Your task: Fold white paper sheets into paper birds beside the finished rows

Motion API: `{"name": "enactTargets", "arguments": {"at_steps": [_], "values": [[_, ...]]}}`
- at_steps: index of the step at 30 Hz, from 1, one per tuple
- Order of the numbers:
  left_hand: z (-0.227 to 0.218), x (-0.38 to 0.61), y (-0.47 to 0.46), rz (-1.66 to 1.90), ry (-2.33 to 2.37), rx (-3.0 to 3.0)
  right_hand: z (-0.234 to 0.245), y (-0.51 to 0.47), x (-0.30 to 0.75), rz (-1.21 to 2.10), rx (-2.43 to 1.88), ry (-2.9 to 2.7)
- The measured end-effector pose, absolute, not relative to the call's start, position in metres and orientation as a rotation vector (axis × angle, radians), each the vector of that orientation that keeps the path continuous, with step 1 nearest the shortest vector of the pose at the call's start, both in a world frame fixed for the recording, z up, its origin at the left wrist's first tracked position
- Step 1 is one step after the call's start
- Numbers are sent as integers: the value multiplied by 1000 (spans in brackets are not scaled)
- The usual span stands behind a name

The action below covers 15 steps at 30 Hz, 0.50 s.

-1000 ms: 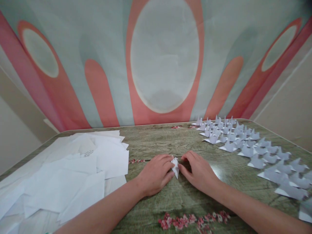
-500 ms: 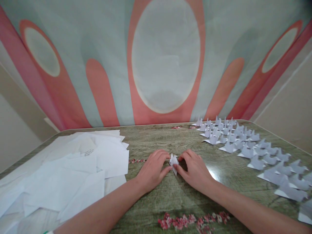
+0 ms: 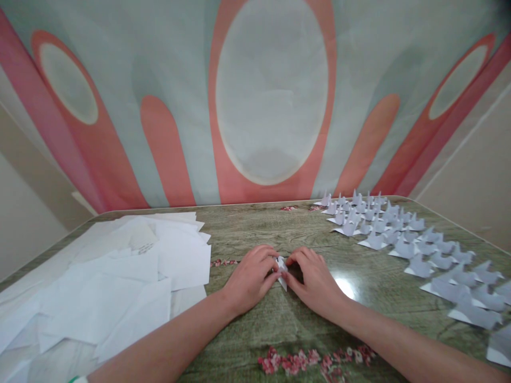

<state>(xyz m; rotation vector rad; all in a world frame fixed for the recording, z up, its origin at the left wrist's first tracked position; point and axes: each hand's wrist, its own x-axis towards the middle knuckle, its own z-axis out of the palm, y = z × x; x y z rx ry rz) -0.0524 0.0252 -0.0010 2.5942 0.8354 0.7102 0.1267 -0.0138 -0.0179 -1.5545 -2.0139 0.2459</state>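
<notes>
Paper figure (image 3: 282,267), white and folded small, lies at the centre of the dial, 12 o'clock being toward the patterned wall covering (image 3: 271,90). Left hand (image 3: 251,279), at 9 o'clock, and right hand (image 3: 313,279), at 3 o'clock, both pinch it between thumb and fingers, their tips close together; its exact folds are partly hidden by the fingers. Loose white sheets (image 3: 112,303) overlap in a broad pile near 9 o'clock. Folded paper birds (image 3: 420,266) stand in rows from 1 to nearly 4 o'clock. Pink blossoms (image 3: 293,363) decorate the wood-grain tabletop (image 3: 247,229) near 6 o'clock.
</notes>
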Motion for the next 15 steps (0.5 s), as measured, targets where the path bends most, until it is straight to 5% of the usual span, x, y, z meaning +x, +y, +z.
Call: {"name": "enactTargets", "arguments": {"at_steps": [15], "values": [[0, -51, 23, 1022, 864, 2400, -9, -16, 128, 686, -1270, -1806]]}}
